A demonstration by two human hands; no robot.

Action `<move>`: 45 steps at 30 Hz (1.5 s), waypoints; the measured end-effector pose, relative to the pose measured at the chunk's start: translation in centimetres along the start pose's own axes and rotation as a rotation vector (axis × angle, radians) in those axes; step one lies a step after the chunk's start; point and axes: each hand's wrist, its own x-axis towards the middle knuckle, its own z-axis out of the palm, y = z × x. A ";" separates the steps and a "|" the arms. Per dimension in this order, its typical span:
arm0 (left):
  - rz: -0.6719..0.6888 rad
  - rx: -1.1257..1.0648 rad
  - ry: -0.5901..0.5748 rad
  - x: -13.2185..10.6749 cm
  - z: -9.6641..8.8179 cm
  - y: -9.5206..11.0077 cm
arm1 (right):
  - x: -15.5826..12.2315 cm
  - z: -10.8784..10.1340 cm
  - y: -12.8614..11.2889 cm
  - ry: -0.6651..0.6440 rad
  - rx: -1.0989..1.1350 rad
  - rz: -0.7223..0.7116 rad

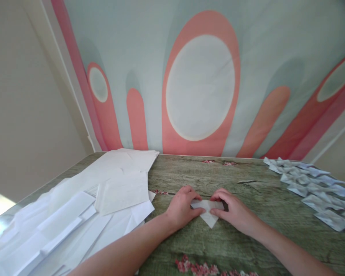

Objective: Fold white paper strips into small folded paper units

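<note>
A small folded piece of white paper [209, 219] lies between my hands just above the table, its pointed tip toward me. My left hand [184, 205] pinches its left end between thumb and fingers. At the opposite end, my right hand [231, 209] grips the paper the same way, thumb on the near side. The fingers cover both ends of the paper, so their folds are hidden.
Loose white sheets and strips [74, 222] are heaped on the left of the wood-patterned table [184, 172]. Several folded paper pieces [313, 188] stand in rows at the right edge. A printed backdrop [149, 50] hangs behind the table.
</note>
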 end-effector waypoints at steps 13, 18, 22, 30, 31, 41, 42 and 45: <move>0.026 0.014 0.010 0.0 0.1 0.0 | -0.1 0.2 0.0 0.024 -0.024 0.001; 0.041 0.014 0.012 0.0 0.2 0.0 | -0.2 0.2 -0.1 0.022 -0.028 0.001; 0.058 0.032 0.017 -0.1 0.1 0.1 | -0.3 0.1 -0.3 0.027 -0.037 -0.033; 0.121 0.065 0.013 -0.2 -0.2 0.4 | -0.4 0.0 -0.5 0.023 -0.059 -0.070; 0.126 0.060 0.016 -0.2 -0.2 0.4 | -0.4 0.0 -0.5 0.016 -0.056 -0.073; 0.118 0.081 0.009 -0.2 -0.2 0.3 | -0.3 -0.1 -0.3 -0.007 -0.032 -0.066; 0.117 0.084 0.002 -0.2 -0.2 0.2 | -0.3 -0.1 -0.2 -0.008 -0.029 -0.063; 0.114 0.085 -0.010 -0.2 -0.1 0.0 | -0.3 -0.1 -0.1 -0.016 -0.029 -0.047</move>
